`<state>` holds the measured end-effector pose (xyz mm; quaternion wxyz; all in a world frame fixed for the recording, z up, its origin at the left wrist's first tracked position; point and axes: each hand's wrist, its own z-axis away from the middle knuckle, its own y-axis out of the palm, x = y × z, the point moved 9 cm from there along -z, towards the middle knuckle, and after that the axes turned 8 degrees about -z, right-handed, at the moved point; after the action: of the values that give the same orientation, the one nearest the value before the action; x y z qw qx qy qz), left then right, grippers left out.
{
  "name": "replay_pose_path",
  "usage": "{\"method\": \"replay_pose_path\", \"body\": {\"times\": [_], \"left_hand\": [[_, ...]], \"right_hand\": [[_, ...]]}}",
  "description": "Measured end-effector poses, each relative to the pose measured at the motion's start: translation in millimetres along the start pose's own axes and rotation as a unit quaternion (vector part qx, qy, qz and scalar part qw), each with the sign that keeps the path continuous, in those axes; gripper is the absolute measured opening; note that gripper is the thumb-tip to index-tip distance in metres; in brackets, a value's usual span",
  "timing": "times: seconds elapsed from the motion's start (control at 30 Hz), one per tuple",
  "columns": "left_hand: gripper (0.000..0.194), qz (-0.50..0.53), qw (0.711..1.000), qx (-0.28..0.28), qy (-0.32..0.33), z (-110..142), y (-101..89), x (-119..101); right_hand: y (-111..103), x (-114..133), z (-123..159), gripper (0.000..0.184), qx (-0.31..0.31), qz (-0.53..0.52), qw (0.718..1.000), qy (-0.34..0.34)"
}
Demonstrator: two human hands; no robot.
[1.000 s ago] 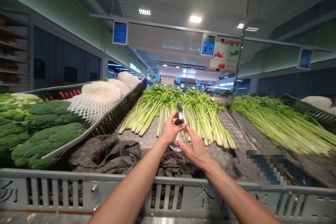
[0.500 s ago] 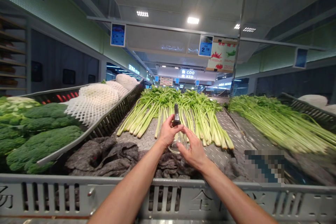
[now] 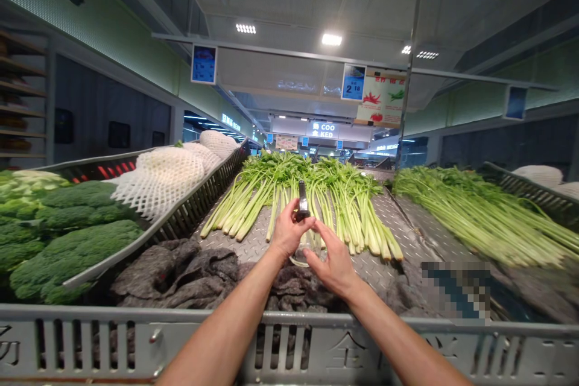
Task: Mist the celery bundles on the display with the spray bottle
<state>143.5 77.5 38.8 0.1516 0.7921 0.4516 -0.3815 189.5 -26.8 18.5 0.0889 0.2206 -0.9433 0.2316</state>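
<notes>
My left hand point(image 3: 289, 230) is closed around a small black device point(image 3: 302, 204) that stands upright above its fingers. Just below it shows a clear, roundish ring point(image 3: 299, 258), perhaps part of the same item; its exact kind I cannot make out. My right hand point(image 3: 333, 259) comes in from the right, index finger stretched to the left hand's fingertips and thumb apart from it, beside the clear ring. Beyond both hands lie several bunches of celery point(image 3: 289, 178), leaves away from me and pale stalk ends towards me.
A dark grey cloth point(image 3: 181, 277) is bunched behind the grey slotted crate front point(image 3: 344, 347). Left of a slanted divider point(image 3: 158, 232) are broccoli heads point(image 3: 76, 253) and pale produce in white foam nets point(image 3: 163, 172). A mirror panel point(image 3: 479, 132) on the right reflects the celery.
The view has tilted slightly, so overhead signs and crate edge sit a little lower. The black device leans marginally further left; both hands keep nearly the same pose.
</notes>
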Motion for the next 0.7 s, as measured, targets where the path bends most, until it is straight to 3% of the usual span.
{"method": "replay_pose_path", "body": {"times": [0.33, 0.7], "left_hand": [[0.061, -0.047, 0.999, 0.012, 0.020, -1, -1.9, 3], [0.062, -0.119, 0.991, -0.024, 0.061, 4, -8.3, -13]], "right_hand": [[2, -4, 1, 0.051, 0.004, -0.007, 1.000, 0.013], [1, -3, 0, 0.059, 0.000, -0.021, 1.000, 0.005]]}}
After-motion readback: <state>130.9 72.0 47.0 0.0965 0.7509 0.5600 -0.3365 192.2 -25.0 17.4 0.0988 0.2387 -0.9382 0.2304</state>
